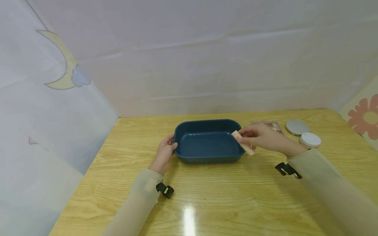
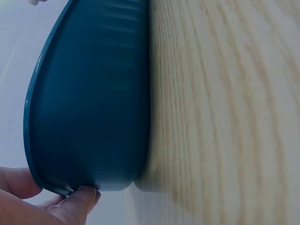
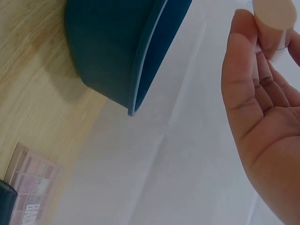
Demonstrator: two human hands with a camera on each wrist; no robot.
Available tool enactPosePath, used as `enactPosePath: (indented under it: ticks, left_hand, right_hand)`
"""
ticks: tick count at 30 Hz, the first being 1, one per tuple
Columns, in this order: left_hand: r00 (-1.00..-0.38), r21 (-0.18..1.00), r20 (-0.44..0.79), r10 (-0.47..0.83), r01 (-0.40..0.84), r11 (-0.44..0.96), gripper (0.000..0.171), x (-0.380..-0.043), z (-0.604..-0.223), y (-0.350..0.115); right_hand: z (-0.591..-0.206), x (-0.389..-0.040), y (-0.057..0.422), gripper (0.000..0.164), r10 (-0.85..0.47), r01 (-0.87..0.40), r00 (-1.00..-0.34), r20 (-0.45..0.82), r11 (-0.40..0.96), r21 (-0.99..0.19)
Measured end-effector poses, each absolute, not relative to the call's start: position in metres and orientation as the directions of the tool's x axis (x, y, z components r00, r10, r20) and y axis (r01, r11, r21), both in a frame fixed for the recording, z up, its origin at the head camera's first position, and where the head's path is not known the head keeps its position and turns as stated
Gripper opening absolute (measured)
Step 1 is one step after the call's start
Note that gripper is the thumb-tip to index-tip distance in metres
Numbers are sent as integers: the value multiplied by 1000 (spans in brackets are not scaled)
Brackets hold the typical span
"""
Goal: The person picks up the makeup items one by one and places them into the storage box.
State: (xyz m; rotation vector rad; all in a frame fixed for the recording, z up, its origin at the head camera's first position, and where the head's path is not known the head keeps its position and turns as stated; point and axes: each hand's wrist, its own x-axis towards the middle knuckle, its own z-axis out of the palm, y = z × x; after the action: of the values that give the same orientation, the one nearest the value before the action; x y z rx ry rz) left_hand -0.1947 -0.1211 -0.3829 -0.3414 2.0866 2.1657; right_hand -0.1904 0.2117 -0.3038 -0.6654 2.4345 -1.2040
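A dark blue rectangular basin (image 1: 209, 160) with rounded corners stands on the table; its inside shows bare. My left hand (image 1: 164, 151) grips the basin's left rim, thumb on one side of the wall and fingers on the other, as the left wrist view also shows. Over the basin's right end, my right hand (image 1: 256, 137) pinches a slim beige cosmetic tube (image 1: 248, 149) between thumb and fingers. The tube is tilted and overlaps the right rim in the head view. Its round, pale end (image 3: 275, 13) faces the right wrist camera.
Behind my right hand lies a clear-lidded makeup palette (image 1: 276, 127). Right of it sit a silver round compact (image 1: 297, 127) and a white round compact (image 1: 310, 139). White patterned cloth (image 1: 206, 72) hangs behind the wooden table (image 1: 218, 196) and at both sides.
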Motion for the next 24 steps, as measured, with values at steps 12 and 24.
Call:
enactPosePath:
  ticks: [12,24]
  left_hand:
    - [-967,970,-242,-85,-239,-44,49,-195,-384,-121]
    - [-968,970,-240,-76,-236,-55,48,-194,-384,-120]
  right_hand:
    - [-305,-200,207,51,-538,-148,-826,-168,495,-856]
    - [-302,-206,199,49,-551,-89,-811,-197,448,-889]
